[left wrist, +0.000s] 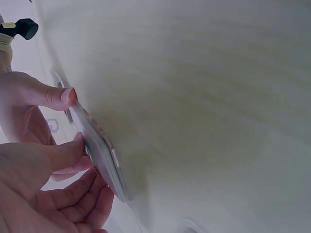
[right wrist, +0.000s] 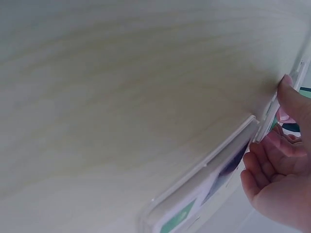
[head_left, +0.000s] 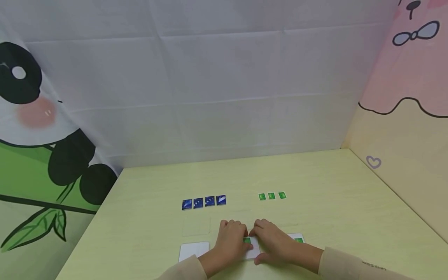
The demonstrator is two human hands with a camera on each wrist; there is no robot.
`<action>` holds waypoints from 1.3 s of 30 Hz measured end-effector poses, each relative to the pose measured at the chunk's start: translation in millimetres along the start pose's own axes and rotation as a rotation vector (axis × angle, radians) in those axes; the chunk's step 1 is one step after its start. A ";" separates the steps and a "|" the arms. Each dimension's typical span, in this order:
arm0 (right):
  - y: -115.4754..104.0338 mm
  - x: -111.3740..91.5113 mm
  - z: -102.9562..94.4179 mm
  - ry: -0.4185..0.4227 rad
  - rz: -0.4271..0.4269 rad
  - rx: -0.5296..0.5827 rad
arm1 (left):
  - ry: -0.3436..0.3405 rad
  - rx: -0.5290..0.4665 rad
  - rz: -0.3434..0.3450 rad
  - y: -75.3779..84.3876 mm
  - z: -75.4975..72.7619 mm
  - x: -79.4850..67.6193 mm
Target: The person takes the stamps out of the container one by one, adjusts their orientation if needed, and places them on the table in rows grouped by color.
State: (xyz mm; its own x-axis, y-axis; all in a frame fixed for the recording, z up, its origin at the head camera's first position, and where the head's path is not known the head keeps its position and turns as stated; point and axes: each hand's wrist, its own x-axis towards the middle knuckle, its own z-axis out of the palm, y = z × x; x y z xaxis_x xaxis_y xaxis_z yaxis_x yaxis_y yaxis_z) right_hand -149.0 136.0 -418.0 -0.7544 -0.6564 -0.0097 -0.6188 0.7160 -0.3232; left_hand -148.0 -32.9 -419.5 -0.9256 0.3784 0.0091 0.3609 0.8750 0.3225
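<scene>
In the head view both hands meet over a flat white tile on the table. My left hand has its thumb on the tile's face, at the near edge of a small green square card, which it pinches against fingers curled at the far edge. My right hand grips the tile's right side, thumb at the near corner and fingers at the far edge. The right wrist view shows that thumb on the tile's edge. A second white tile with a green square and a dark picture lies beside the right hand.
Several blue picture cards lie in a row farther back, with three green cards to their right. A blank white tile is left of the hands, behind it a faint clear square. A white cloth wall rises behind the table.
</scene>
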 end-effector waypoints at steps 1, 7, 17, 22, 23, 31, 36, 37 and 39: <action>0.4 -0.1 0.2 0.002 -0.002 0.001 | -0.004 -0.009 0.001 -1.0 0.1 0.8; 1.9 0.0 1.5 0.015 -0.013 -0.010 | -0.019 -0.067 0.003 -5.7 -0.9 3.9; -0.3 0.6 1.1 -0.013 0.015 -0.013 | -0.005 -0.135 0.009 -13.7 -4.7 6.3; 0.3 0.6 1.1 -0.014 0.016 -0.013 | -0.008 -0.187 0.012 -16.9 -8.3 6.7; 0.5 0.6 1.4 -0.013 0.015 -0.013 | -0.010 -0.197 0.013 -17.5 -9.1 6.9; 0.7 1.2 1.5 -0.023 0.026 -0.025 | -0.082 -0.288 0.023 -23.6 -15.7 11.1; -0.9 0.5 -0.4 -0.028 0.029 -0.018 | -0.167 -0.361 -0.006 -26.2 -22.2 15.2; -0.9 0.5 -0.4 -0.030 0.029 -0.017 | -0.186 -0.382 -0.015 -26.5 -23.4 16.0; -0.8 0.7 -0.5 -0.034 0.031 -0.016 | -0.227 -0.425 -0.034 -27.8 -24.8 17.6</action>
State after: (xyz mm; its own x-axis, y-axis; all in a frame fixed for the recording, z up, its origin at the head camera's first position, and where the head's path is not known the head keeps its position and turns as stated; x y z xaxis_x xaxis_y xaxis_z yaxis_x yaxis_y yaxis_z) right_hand -149.1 135.1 -417.3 -0.7654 -0.6415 -0.0515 -0.5991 0.7395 -0.3070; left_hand -177.1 -58.0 -404.9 -0.8705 0.4498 -0.1996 0.2089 0.7050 0.6777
